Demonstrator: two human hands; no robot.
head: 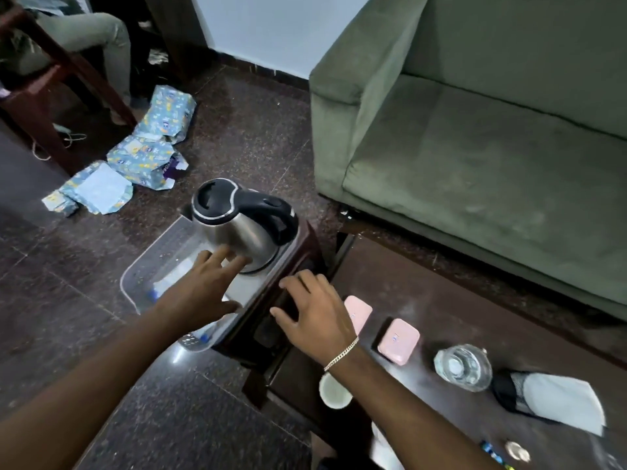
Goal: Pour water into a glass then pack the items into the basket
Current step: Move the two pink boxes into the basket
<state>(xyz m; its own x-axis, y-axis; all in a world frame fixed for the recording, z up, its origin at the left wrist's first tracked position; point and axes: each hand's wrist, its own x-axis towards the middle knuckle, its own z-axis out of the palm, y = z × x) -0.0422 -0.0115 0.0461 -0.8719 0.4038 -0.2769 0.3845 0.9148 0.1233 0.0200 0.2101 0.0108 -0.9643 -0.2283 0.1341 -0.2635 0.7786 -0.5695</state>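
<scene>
A steel kettle (237,225) with a black lid and handle stands in the far end of a clear plastic basket (135,276), which rests on a dark stool. My left hand (203,286) hovers over the basket with fingers spread, fingertips at the kettle's base. My right hand (315,310), wearing a bracelet, is open just right of the basket over the stool's edge. On the dark table sit a glass (463,366) with water, two pink cases (398,340), a white cup (334,391) and a black-and-white pouch (549,398).
A green sofa (475,130) fills the right side behind the table. Patterned blue wrapped packets (146,150) lie on the dark stone floor at the left. A seated person's legs and a wooden chair (51,79) are at the top left.
</scene>
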